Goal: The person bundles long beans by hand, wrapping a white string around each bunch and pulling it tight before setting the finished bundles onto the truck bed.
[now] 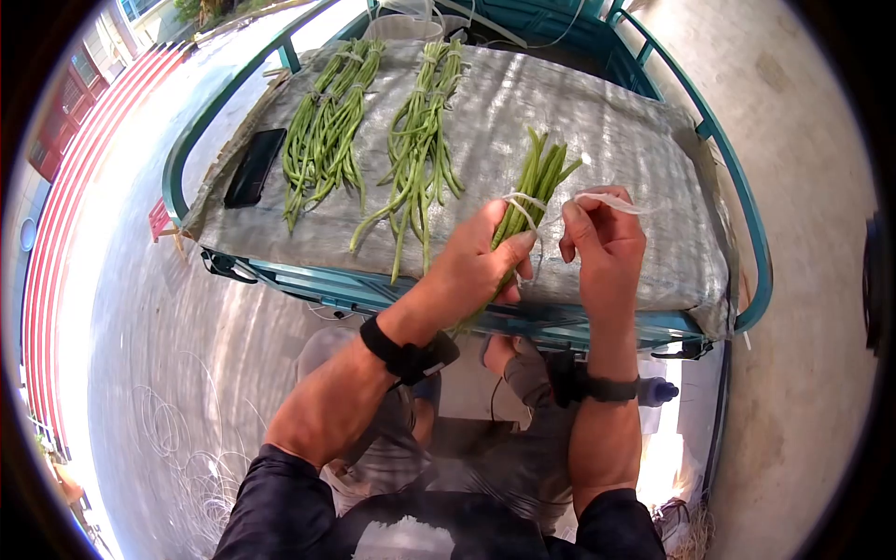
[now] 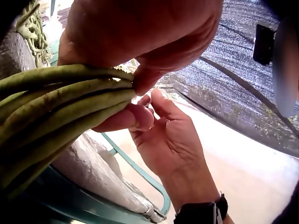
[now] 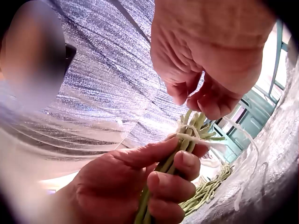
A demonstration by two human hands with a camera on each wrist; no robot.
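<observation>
My left hand (image 1: 471, 257) grips a bundle of long green beans (image 1: 534, 182) in front of me, its cut ends pointing up and away. A white tie (image 3: 189, 133) loops round the bundle just above the left fingers. Right beside it, my right hand (image 1: 611, 247) pinches a white string (image 1: 611, 199) between thumb and fingers, and a loose tail sticks out to the right. In the left wrist view the beans (image 2: 60, 107) run across the lower left, with the right hand (image 2: 168, 140) beyond them.
Two groups of tied long beans, one at left (image 1: 327, 131) and one nearer the middle (image 1: 425, 140), lie on the grey sheet (image 1: 597, 103). A black phone (image 1: 255, 168) lies at its left edge. Teal cart rails (image 1: 747, 210) curve along both sides. A bucket (image 1: 404, 28) stands behind.
</observation>
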